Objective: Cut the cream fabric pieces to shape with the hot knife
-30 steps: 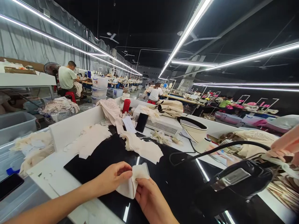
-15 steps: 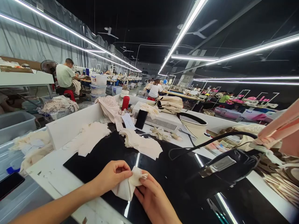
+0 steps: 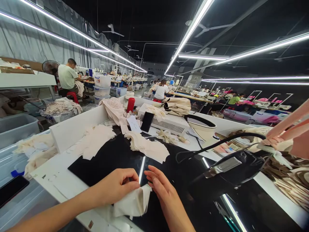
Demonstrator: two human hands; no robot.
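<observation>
My left hand [image 3: 122, 185] pinches the top of a cream fabric piece [image 3: 132, 203], which hangs in a fold over the black board [image 3: 178, 180]. Beside it, at the right edge of the cloth, my right hand [image 3: 160, 187] has its fingers stretched out and holds nothing; whether a fingertip still brushes the cloth I cannot tell. A stack of cut cream pieces [image 3: 149, 148] lies just beyond my hands. Further left is a second pile of pale cut pieces [image 3: 95, 141].
A black device [image 3: 231, 180] with a thick cable stands at the right of the board, with scissors [image 3: 225, 212] near it. At the back are a phone [image 3: 147, 121], a red bottle [image 3: 130, 104] and a white vented box [image 3: 166, 124]. Co-workers sit at sewing tables beyond.
My right hand has let go of the fabric and its fingers have straightened. The cloth has dropped a little and hangs from my left hand. The view has shifted slightly.
</observation>
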